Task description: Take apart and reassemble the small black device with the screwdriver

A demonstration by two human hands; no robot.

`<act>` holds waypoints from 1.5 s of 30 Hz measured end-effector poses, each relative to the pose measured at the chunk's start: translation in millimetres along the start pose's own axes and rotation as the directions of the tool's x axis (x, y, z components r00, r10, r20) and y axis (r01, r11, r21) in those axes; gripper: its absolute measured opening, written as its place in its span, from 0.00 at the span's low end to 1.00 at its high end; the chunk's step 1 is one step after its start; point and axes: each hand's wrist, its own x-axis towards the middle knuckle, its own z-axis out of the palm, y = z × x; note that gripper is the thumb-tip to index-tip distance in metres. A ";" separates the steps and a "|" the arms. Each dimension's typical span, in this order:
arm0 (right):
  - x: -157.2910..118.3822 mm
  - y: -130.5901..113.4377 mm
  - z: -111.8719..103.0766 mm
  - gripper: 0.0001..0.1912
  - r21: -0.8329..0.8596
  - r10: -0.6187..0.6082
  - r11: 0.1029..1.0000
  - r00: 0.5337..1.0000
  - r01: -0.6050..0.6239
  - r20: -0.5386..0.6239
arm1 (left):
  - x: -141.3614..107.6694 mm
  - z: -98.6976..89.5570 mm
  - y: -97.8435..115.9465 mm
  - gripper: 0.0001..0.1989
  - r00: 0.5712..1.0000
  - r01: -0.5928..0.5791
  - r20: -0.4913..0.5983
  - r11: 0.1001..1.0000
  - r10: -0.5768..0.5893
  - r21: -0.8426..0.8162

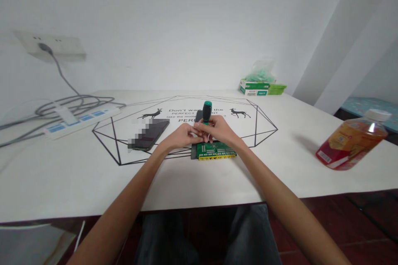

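Observation:
A screwdriver (207,112) with a green and black handle stands nearly upright in front of me. My right hand (220,127) is closed round the lower part of it, fingers pinched together. Close against those fingers, my left hand (188,134) is pinched shut near the screwdriver's lower end; what lies between its fingertips is hidden. Just under both hands is a green circuit board (214,149) with a yellow strip along its near edge. Part of a dark flat piece (194,152) shows beneath the board's left side. The screwdriver's tip is hidden by my fingers.
A black phone (152,134) lies left of my hands. Farther left are a white power strip (83,122) and coiled grey cables (74,101). A drink bottle (351,140) stands at the right; green-and-white boxes (254,85) with a plastic bag (260,72) on top sit at the back.

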 end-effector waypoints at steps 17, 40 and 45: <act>1.2 4.5 0.2 0.19 -0.003 -0.007 1.000 1.000 0.007 0.019 | 0.8 -0.2 -5.6 0.08 1.000 -0.010 -0.003 1.000 0.010 -0.005; 2.1 5.1 -0.7 0.19 0.000 -0.006 1.000 1.000 0.006 0.021 | 0.9 1.5 -3.4 0.08 1.000 -0.017 -0.011 0.999 0.017 -0.032; 0.0 0.9 -0.6 0.19 -0.009 0.001 1.000 1.000 -0.001 0.008 | 0.8 0.9 -3.9 0.09 1.000 -0.016 -0.003 0.999 0.016 -0.046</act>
